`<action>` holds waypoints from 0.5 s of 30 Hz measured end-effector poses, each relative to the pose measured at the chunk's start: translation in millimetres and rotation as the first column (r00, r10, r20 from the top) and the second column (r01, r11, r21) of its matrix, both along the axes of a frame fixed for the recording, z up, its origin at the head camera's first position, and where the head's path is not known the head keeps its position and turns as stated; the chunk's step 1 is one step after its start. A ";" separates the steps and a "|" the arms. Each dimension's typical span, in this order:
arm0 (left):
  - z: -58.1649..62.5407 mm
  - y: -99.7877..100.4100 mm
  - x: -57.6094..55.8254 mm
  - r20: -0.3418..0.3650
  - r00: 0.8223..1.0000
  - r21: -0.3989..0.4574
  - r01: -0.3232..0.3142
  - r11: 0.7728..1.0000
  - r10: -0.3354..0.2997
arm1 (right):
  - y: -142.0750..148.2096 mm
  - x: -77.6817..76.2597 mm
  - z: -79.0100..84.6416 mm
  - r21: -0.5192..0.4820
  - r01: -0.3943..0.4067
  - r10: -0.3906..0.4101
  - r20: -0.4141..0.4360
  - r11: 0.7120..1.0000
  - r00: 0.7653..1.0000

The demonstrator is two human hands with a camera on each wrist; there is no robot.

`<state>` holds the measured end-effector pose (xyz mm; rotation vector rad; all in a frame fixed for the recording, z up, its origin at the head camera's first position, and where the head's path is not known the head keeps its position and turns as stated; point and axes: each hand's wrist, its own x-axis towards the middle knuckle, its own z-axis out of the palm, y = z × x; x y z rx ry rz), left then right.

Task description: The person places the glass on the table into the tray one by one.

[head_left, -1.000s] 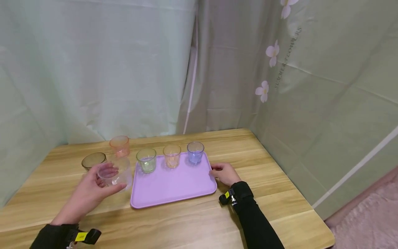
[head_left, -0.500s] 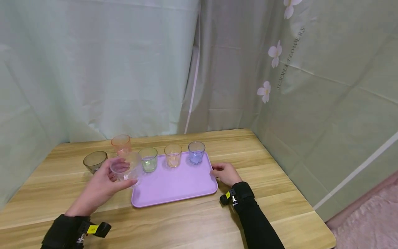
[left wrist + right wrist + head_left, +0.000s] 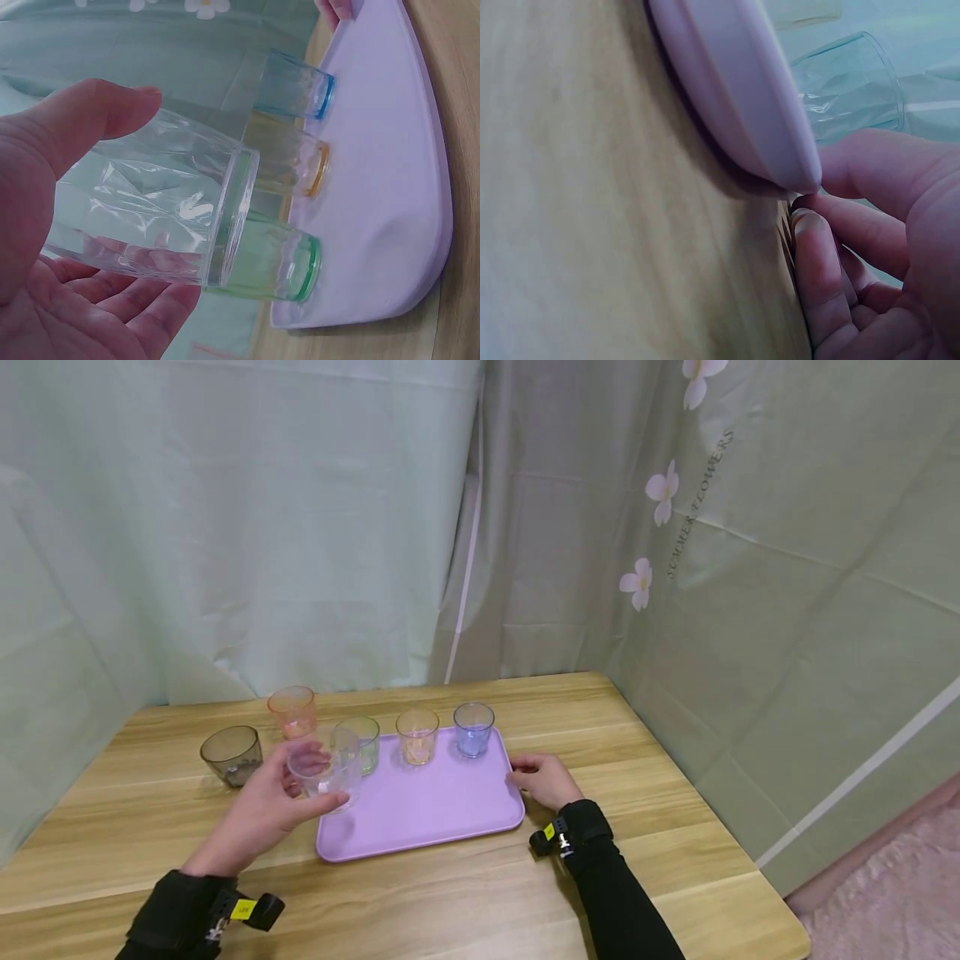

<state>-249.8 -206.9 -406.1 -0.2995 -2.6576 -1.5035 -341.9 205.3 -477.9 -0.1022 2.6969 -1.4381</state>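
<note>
My left hand (image 3: 258,810) grips a clear cup (image 3: 157,202), thumb on one side and fingers on the other. The cup is held above the left end of a lilac tray (image 3: 435,818). Along the tray's back edge stand a green cup (image 3: 370,747), a yellow-orange cup (image 3: 417,739) and a blue cup (image 3: 473,731); the clear cup partly covers the green one in the head view. At the tray's right edge my right hand (image 3: 550,781) pinches the rim (image 3: 780,112), its thumb on top and fingers low beside the table.
Left of the tray, a dark brown cup (image 3: 232,756) and a reddish-orange cup (image 3: 293,714) stand on the wooden table (image 3: 420,902). A pale curtain (image 3: 315,527) hangs behind the table and along its right side.
My left hand has carried the clear cup rightward, from beside the tray to over its left end. My right hand stays at the tray's right edge.
</note>
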 end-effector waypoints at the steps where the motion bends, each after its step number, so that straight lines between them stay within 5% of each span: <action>1: -0.2 1.0 -0.3 0.001 1.000 0.005 0.005 1.000 -0.005 | -0.1 0.0 -0.1 -0.001 0.000 0.000 0.000 1.000 1.000; 15: -7.1 24.3 -8.8 0.032 0.999 0.029 0.019 0.999 -0.020 | -0.3 -0.2 -0.2 0.022 0.010 -0.010 -0.001 1.000 1.000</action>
